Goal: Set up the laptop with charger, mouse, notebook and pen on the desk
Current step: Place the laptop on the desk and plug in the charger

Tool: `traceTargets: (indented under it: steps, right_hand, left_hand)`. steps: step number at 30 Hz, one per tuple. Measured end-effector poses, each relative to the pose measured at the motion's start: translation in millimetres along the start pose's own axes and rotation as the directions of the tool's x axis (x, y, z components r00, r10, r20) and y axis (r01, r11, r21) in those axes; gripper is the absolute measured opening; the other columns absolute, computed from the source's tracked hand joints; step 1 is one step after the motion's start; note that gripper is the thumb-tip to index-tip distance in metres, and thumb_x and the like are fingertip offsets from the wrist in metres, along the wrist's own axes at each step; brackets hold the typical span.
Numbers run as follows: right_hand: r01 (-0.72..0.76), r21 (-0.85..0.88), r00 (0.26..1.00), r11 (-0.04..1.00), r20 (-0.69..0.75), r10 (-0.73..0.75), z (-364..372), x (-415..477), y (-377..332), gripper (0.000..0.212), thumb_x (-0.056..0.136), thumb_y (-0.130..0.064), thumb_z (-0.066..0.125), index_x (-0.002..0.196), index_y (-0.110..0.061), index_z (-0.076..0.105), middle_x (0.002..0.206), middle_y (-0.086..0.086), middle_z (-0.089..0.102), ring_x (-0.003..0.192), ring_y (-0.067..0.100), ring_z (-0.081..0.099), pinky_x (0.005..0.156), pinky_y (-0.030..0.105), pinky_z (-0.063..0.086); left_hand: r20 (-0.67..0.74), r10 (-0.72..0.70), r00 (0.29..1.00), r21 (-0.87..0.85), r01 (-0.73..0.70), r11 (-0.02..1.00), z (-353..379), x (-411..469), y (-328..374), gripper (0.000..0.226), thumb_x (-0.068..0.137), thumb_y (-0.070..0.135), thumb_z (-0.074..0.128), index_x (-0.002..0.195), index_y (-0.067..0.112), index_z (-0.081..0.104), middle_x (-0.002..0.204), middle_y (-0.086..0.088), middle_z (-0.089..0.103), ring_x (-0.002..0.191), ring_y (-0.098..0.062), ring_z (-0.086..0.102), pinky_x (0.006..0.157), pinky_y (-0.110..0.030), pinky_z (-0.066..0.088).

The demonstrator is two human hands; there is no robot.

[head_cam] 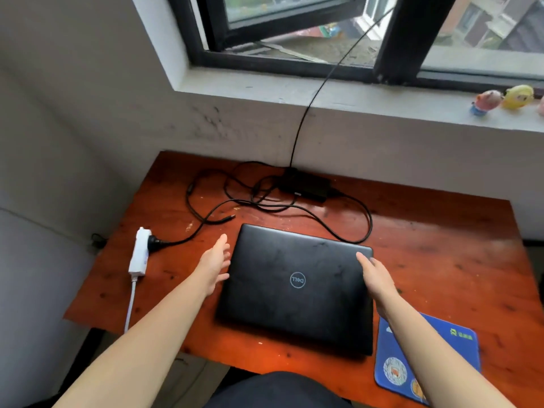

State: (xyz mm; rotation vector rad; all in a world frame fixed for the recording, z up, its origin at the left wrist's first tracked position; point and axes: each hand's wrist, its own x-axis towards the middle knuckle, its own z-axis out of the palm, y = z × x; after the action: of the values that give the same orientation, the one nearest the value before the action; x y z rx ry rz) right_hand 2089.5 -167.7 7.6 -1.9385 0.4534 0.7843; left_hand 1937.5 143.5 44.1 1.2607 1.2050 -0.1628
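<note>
A closed black laptop [297, 285] lies flat in the middle of the red-brown wooden desk [441, 260]. My left hand [214, 265] is open just off the laptop's left edge, fingers spread. Over the lid's right edge hovers my right hand [376, 278], also open and holding nothing. Behind the laptop lies the black charger brick [304, 185] with its tangled cable [250, 201]; the loose connector tip [228, 218] rests on the desk beyond my left hand. No mouse, notebook or pen is in view.
A white power strip [139, 251] with a black plug in it sits at the desk's left edge. A blue mouse pad [459, 346] lies at the front right. Small toy figures [503, 100] stand on the window sill. A black cable [321, 86] runs up to the window.
</note>
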Motion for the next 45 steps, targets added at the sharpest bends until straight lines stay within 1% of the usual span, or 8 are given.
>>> traceTargets:
  steps: [5, 13, 16, 21, 28, 35, 40, 45]
  right_hand:
    - [0.175, -0.087, 0.981, 0.981, 0.100, -0.166, 43, 5, -32, 0.064, 0.099, -0.045, 0.054, 0.153, -0.014, 0.039, 0.156, 0.007, 0.042, 0.139, 0.030, 0.043, 0.117, 0.041, 0.033]
    - [0.377, -0.221, 0.915, 0.900, 0.242, -0.324, 118, -19, -46, 0.061, 0.100, -0.039, 0.055, 0.152, -0.013, 0.038, 0.157, 0.007, 0.040, 0.133, 0.021, 0.047, 0.108, 0.032, 0.032]
    - [0.429, -0.333, 0.901, 0.840, 0.218, -0.374, 140, -16, -53, 0.063, 0.099, -0.041, 0.055, 0.153, -0.013, 0.035, 0.158, 0.009, 0.037, 0.141, 0.024, 0.039, 0.114, 0.037, 0.030]
    - [0.400, -0.477, 0.912, 0.782, 0.120, -0.393, 176, -10, -52, 0.069, 0.098, -0.049, 0.052, 0.156, -0.018, 0.030, 0.163, 0.008, 0.027, 0.151, 0.024, 0.022, 0.121, 0.044, 0.024]
    - [0.373, -0.801, 0.883, 0.468, 0.152, -0.444, 251, 8, -19, 0.071, 0.101, -0.060, 0.030, 0.160, -0.025, 0.014, 0.167, 0.015, -0.010, 0.153, 0.031, -0.013, 0.124, 0.050, -0.004]
    - [0.293, -0.899, 0.824, 0.326, 0.065, -0.562, 274, 15, -5, 0.080, 0.098, -0.067, 0.021, 0.161, -0.019, 0.011, 0.166, 0.021, -0.004, 0.153, 0.038, -0.010, 0.122, 0.061, 0.001]
    - [0.263, -0.915, 0.797, 0.308, 0.026, -0.603, 278, 21, 4, 0.079, 0.097, -0.066, 0.025, 0.160, -0.020, 0.015, 0.167, 0.021, 0.001, 0.154, 0.038, -0.004, 0.122, 0.060, 0.005]
    - [0.254, -0.915, 0.791, 0.312, 0.010, -0.612, 279, 21, 5, 0.078, 0.097, -0.066, 0.026, 0.160, -0.021, 0.014, 0.167, 0.021, 0.002, 0.154, 0.037, -0.004, 0.122, 0.059, 0.003]
  left_hand:
    - [-0.131, 0.229, 0.965, 0.202, -0.200, 0.959, -25, -24, -5, 0.059, 0.100, 0.055, 0.043, 0.144, 0.016, 0.051, 0.146, -0.004, 0.054, 0.133, -0.023, 0.048, 0.115, -0.050, 0.037]
    - [-0.177, 0.348, 0.921, 0.284, -0.291, 0.914, -80, -6, -1, 0.053, 0.100, 0.050, 0.047, 0.144, 0.021, 0.052, 0.140, 0.004, 0.056, 0.131, -0.018, 0.050, 0.113, -0.039, 0.039]
    - [-0.095, 0.403, 0.910, 0.380, -0.341, 0.860, -94, 22, 13, 0.050, 0.100, 0.042, 0.053, 0.143, 0.017, 0.053, 0.148, 0.001, 0.052, 0.137, -0.018, 0.045, 0.111, -0.030, 0.034]
    - [0.096, 0.485, 0.869, 0.579, -0.445, 0.683, -97, 63, 29, 0.047, 0.097, 0.031, 0.061, 0.140, 0.013, 0.056, 0.147, -0.007, 0.052, 0.139, -0.023, 0.043, 0.118, -0.035, 0.030]
    - [0.380, 0.448, 0.809, 0.680, -0.573, 0.458, -82, 134, 23, 0.050, 0.098, 0.030, 0.057, 0.145, 0.017, 0.049, 0.148, -0.001, 0.049, 0.137, -0.018, 0.044, 0.113, -0.030, 0.032]
    - [0.424, 0.585, 0.692, 0.814, -0.573, 0.089, -64, 174, 25, 0.053, 0.095, 0.025, 0.059, 0.144, 0.008, 0.048, 0.145, -0.010, 0.050, 0.134, -0.027, 0.043, 0.107, -0.042, 0.041]
    - [0.397, 0.737, 0.547, 0.783, -0.620, 0.039, -65, 195, 15, 0.025, 0.091, 0.018, 0.064, 0.113, 0.008, 0.071, 0.107, -0.011, 0.064, 0.099, -0.034, 0.059, 0.081, -0.044, 0.047]
    - [0.419, 0.811, 0.409, 0.718, -0.696, -0.020, -71, 206, -11, 0.020, 0.094, 0.017, 0.063, 0.110, 0.012, 0.072, 0.104, -0.011, 0.064, 0.098, -0.032, 0.057, 0.077, -0.042, 0.041]
